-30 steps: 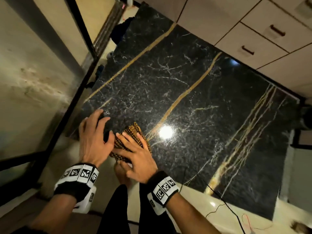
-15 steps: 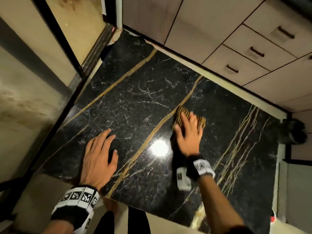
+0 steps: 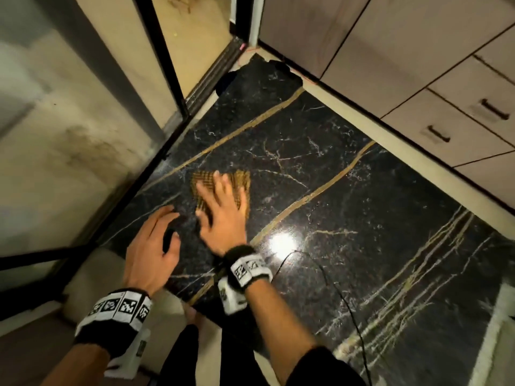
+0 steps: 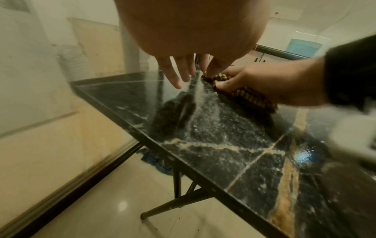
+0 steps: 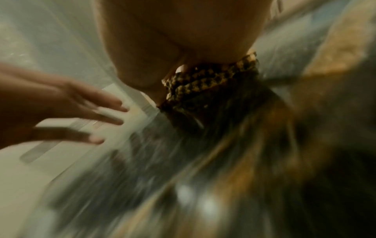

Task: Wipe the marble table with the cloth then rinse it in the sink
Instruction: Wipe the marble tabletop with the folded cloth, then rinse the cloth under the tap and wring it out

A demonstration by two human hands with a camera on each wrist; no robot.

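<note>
The black marble table point(image 3: 362, 218) with gold veins fills the head view. A brown checkered cloth point(image 3: 241, 182) lies folded on its left part. My right hand point(image 3: 223, 207) presses flat on the cloth with its fingers spread and straight. The left wrist view shows the cloth point(image 4: 250, 96) bunched under that hand point(image 4: 264, 80). In the right wrist view, which is blurred by motion, the cloth point(image 5: 203, 77) shows under the palm. My left hand point(image 3: 156, 243) is at the table's near-left corner, fingers straight and apart, holding nothing. Its fingers point(image 4: 179, 75) sit just over the marble.
A glass partition with a black frame point(image 3: 156, 168) runs along the table's left edge. Cabinet drawers point(image 3: 446, 121) line the far right side. A thin black cable point(image 3: 334, 291) crosses the near right of the table. A dark rag point(image 4: 156, 161) lies on the floor under the table.
My right hand has swept the cloth from the middle of the table leftward, close to my left hand. The left hand has stayed at the near-left corner.
</note>
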